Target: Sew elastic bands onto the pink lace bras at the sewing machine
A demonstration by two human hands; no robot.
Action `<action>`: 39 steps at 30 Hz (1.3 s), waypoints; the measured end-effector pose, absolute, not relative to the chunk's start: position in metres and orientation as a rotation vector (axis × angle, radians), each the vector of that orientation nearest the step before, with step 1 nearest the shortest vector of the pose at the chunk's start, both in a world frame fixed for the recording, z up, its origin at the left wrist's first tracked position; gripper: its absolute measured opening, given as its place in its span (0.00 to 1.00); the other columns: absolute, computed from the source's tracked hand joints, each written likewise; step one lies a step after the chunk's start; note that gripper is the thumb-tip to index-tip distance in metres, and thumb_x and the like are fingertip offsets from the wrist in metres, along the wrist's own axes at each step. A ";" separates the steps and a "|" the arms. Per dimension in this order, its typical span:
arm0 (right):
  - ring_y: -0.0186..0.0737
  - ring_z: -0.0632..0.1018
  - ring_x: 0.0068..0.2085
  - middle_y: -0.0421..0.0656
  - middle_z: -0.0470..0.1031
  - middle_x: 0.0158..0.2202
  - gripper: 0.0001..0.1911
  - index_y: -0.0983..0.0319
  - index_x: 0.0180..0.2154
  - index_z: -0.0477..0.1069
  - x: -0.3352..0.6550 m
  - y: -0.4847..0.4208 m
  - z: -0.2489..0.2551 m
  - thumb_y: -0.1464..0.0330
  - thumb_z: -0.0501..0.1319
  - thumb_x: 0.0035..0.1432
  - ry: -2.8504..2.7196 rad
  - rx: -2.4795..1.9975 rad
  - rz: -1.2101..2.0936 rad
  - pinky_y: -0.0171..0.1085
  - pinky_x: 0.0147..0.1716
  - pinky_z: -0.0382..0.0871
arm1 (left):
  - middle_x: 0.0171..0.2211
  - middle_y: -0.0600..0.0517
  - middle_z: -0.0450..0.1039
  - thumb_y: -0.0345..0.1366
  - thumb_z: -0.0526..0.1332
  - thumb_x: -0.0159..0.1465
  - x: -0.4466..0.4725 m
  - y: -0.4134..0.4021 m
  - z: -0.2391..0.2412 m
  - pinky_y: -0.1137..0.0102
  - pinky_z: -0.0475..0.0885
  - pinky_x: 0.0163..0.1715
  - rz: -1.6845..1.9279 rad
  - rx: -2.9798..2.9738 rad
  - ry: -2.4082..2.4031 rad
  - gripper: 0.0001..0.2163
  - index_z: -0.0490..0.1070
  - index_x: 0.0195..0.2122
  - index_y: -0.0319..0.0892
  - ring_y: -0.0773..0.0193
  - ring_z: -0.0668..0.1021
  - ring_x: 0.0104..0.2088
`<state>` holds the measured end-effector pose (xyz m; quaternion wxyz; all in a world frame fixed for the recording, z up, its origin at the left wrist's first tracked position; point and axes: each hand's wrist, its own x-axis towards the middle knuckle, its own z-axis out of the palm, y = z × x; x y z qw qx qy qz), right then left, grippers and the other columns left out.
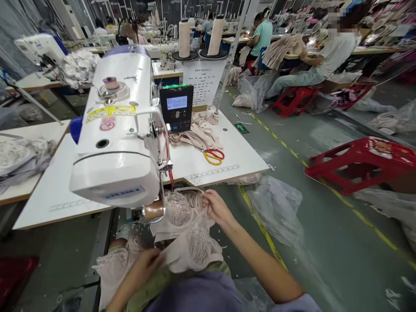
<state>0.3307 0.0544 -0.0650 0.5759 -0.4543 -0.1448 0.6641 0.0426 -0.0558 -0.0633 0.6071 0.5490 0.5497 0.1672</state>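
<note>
A pale lace garment piece [190,236] lies across my lap below the head of a white sewing machine [118,134]. My right hand [216,208] pinches the upper edge of the lace near the machine's needle area. My left hand [144,266] is closed on the lower part of the same lace, close to my lap. More lace fabric [113,268] hangs down at the left of my knees.
Red and yellow scissors [212,156] and beige straps [198,134] lie on the white table [240,156]. A control panel [177,108] and thread cones [184,38] stand behind. Clear plastic bags [276,208] and a tipped red stool [360,162] are on the floor at right. Other workers sit farther back.
</note>
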 end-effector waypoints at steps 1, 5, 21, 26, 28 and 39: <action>0.23 0.64 0.20 0.34 0.73 0.26 0.18 0.60 0.30 0.62 0.342 0.056 -0.075 0.69 0.71 0.42 -0.304 -1.075 1.458 0.26 0.20 0.64 | 0.22 0.53 0.68 0.58 0.62 0.57 0.028 -0.057 -0.063 0.71 0.62 0.29 0.377 1.271 1.303 0.23 0.71 0.22 0.40 0.62 0.69 0.27; 0.21 0.61 0.20 0.31 0.69 0.26 0.16 0.60 0.30 0.60 0.392 0.066 -0.083 0.71 0.68 0.47 -0.186 -1.078 1.127 0.22 0.20 0.61 | 0.27 0.51 0.75 0.56 0.63 0.56 -0.012 -0.058 -0.060 0.70 0.67 0.32 0.484 1.191 1.492 0.20 0.73 0.28 0.42 0.58 0.75 0.31; 0.32 0.68 0.25 0.39 0.73 0.28 0.11 0.61 0.30 0.70 0.334 0.012 -0.031 0.64 0.70 0.50 -1.120 -1.299 1.083 0.32 0.24 0.59 | 0.38 0.42 0.75 0.38 0.52 0.65 0.024 -0.032 -0.061 0.56 0.66 0.46 0.777 1.598 1.874 0.12 0.73 0.41 0.40 0.49 0.74 0.42; 0.30 0.61 0.21 0.34 0.68 0.24 0.04 0.59 0.36 0.65 0.271 -0.025 -0.014 0.66 0.59 0.62 -1.816 -1.196 1.259 0.32 0.24 0.54 | 0.35 0.48 0.75 0.36 0.49 0.69 0.050 -0.046 -0.009 0.69 0.70 0.37 0.760 1.769 1.464 0.13 0.74 0.40 0.44 0.61 0.76 0.36; 0.31 0.62 0.21 0.35 0.68 0.25 0.04 0.59 0.36 0.62 0.264 -0.028 -0.007 0.67 0.57 0.63 -1.921 -1.162 1.221 0.32 0.24 0.53 | 0.37 0.47 0.76 0.37 0.51 0.70 0.054 -0.049 0.012 0.70 0.71 0.35 0.721 1.769 1.392 0.12 0.74 0.46 0.44 0.61 0.77 0.36; 0.32 0.68 0.26 0.36 0.73 0.30 0.08 0.60 0.41 0.66 0.259 -0.023 0.013 0.68 0.62 0.60 -2.060 -1.225 1.375 0.32 0.28 0.55 | 0.27 0.53 0.73 0.34 0.56 0.69 0.059 -0.053 0.013 0.75 0.66 0.28 0.697 1.929 1.345 0.09 0.76 0.38 0.44 0.68 0.74 0.28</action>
